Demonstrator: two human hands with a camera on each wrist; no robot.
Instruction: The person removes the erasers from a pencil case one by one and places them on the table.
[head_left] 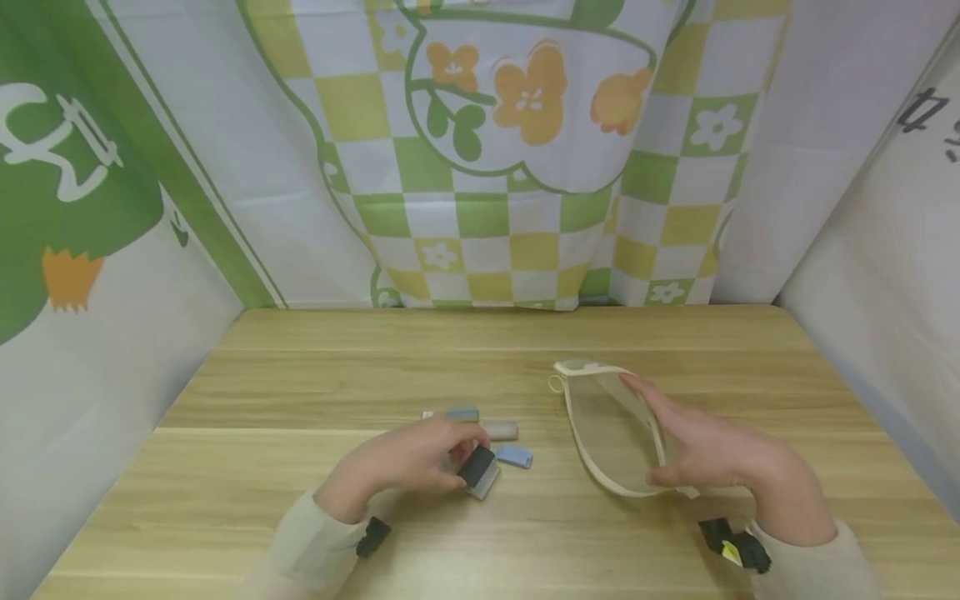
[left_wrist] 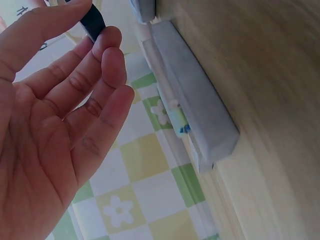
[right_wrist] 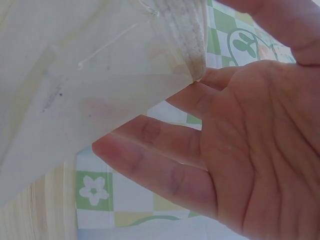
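Between thumb and fingertips, my left hand pinches a small dark block. Just under it lies a light grey block, which shows larger as a grey block on the table in the left wrist view. Close by are a small blue block, a grey rounded piece and a blue-and-white piece, partly behind the hand. To the right, my right hand grips a translucent zip pouch by its edge, thumb and fingers spreading its mouth.
The wooden table runs back to a checked curtain with flower prints. White printed fabric hangs along the right side, and green-and-white fabric along the left. A black strap is on the left wrist.
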